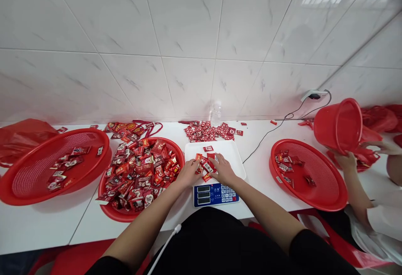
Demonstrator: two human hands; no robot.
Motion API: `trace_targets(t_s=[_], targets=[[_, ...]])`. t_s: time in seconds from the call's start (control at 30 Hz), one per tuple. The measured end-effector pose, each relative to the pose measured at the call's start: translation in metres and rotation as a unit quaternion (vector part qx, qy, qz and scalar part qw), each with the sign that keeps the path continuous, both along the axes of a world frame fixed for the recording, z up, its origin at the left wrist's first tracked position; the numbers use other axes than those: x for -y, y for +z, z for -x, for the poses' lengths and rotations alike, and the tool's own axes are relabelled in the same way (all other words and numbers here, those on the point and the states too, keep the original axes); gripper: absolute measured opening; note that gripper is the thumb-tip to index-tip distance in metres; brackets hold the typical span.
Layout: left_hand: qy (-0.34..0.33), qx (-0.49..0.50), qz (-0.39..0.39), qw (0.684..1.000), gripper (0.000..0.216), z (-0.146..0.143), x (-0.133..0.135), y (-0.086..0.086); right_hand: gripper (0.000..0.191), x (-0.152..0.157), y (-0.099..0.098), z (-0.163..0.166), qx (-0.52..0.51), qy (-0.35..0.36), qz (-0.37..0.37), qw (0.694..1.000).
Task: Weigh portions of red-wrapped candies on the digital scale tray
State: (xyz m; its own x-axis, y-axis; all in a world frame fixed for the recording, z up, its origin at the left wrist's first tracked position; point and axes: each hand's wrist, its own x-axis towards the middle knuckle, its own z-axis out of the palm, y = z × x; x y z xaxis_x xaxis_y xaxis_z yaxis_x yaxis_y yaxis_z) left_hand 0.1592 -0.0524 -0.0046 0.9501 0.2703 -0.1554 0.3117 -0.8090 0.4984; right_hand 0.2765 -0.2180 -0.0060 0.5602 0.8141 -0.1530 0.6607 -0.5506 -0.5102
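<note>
Hands (223,170) loosely cupped, unclenched, around red-wrapped sweets (207,167) on white scale tray (230,150).

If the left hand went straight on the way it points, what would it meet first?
The left hand would likely meet the packets on the tray, right in front of it; whether they touch now is unclear.

There is room on the white table (256,183) between the scale (236,160) and the right red basket (341,197), but a black cord (285,117) runs across the back. On the left, the full red basket (125,217) sits just beside the scale, so that gap is tiny. Little packets (202,132) and a clear bottle (216,114) block the way behind.
</note>
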Motion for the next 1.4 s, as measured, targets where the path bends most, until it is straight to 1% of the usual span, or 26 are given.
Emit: trace_targets(t_s=[0.07,0.13,0.23,0.33,0.4,0.5,0.6,0.63,0.7,0.8,0.9,0.97,1.03,1.1,1.17,1.2,1.27,1.3,1.33,1.4], targets=[[-0.015,-0.001,-0.018,1.000,0.061,0.007,-0.005,0.002,0.068,-0.012,0.000,-0.007,0.002,-0.005,0.021,1.000],[-0.040,0.002,-0.021,0.999,0.057,0.011,-0.004,0.004,0.068,-0.026,0.002,-0.017,-0.002,-0.004,0.033,0.999],[-0.072,0.001,-0.005,0.997,0.058,0.012,0.005,0.005,0.069,-0.044,0.004,-0.032,-0.007,0.008,0.047,0.999],[-0.079,0.025,0.017,0.996,0.051,0.014,0.009,0.003,0.065,-0.053,0.004,-0.040,-0.019,0.033,0.066,0.997],[-0.049,0.061,0.017,0.997,0.043,0.017,0.001,0.001,0.060,-0.052,0.001,-0.039,-0.023,0.052,0.065,0.996],[0.057,0.099,-0.017,0.993,0.034,0.028,-0.026,-0.002,0.059,-0.043,-0.005,-0.033,-0.018,0.045,0.032,0.998],[0.152,0.070,-0.067,0.984,0.034,0.040,-0.057,-0.009,0.059,-0.032,-0.011,-0.025,-0.019,0.009,-0.017,1.000],[0.170,0.043,-0.078,0.981,0.037,0.043,-0.065,-0.013,0.058,-0.029,-0.013,-0.023,-0.020,-0.002,-0.033,0.999],[0.185,-0.007,-0.094,0.978,0.045,0.047,-0.076,-0.022,0.056,-0.023,-0.017,-0.018,-0.022,-0.021,-0.065,0.997],[0.177,-0.032,-0.093,0.979,0.050,0.049,-0.084,-0.034,0.051,-0.014,-0.020,-0.013,-0.026,-0.042,-0.111,0.993],[0.192,-0.017,-0.063,0.979,0.045,0.048,-0.087,-0.037,0.047,-0.004,-0.019,-0.008,-0.032,-0.064,-0.145,0.987],[0.217,0.006,-0.045,0.975,0.043,0.046,-0.087,-0.030,0.046,0.003,-0.019,-0.007,-0.032,-0.079,-0.159,0.984],[0.235,0.051,-0.019,0.970,0.041,0.042,-0.083,-0.018,0.046,0.009,-0.020,-0.006,-0.027,-0.090,-0.164,0.982],[0.236,0.109,0.038,0.965,0.040,0.034,-0.072,-0.004,0.047,0.014,-0.022,-0.006,-0.021,-0.095,-0.161,0.982],[0.223,0.144,0.126,0.956,0.042,0.024,-0.054,0.005,0.048,0.016,-0.023,-0.005,-0.011,-0.095,-0.150,0.984],[0.210,0.149,0.178,0.950,0.046,0.018,-0.045,0.007,0.049,0.015,-0.023,-0.004,-0.002,-0.092,-0.141,0.986],[0.175,0.148,0.268,0.936,0.052,0.009,-0.026,0.006,0.054,0.011,-0.022,0.001,0.022,-0.082,-0.117,0.989],[0.160,0.152,0.295,0.930,0.052,0.006,-0.018,0.003,0.057,0.008,-0.022,0.004,0.034,-0.075,-0.102,0.991],[0.152,0.160,0.308,0.926,0.051,0.004,-0.013,-0.002,0.060,0.003,-0.021,0.007,0.045,-0.065,-0.085,0.993],[0.164,0.180,0.301,0.922,0.047,0.003,-0.006,-0.010,0.067,-0.008,-0.020,0.013,0.062,-0.043,-0.052,0.996]])
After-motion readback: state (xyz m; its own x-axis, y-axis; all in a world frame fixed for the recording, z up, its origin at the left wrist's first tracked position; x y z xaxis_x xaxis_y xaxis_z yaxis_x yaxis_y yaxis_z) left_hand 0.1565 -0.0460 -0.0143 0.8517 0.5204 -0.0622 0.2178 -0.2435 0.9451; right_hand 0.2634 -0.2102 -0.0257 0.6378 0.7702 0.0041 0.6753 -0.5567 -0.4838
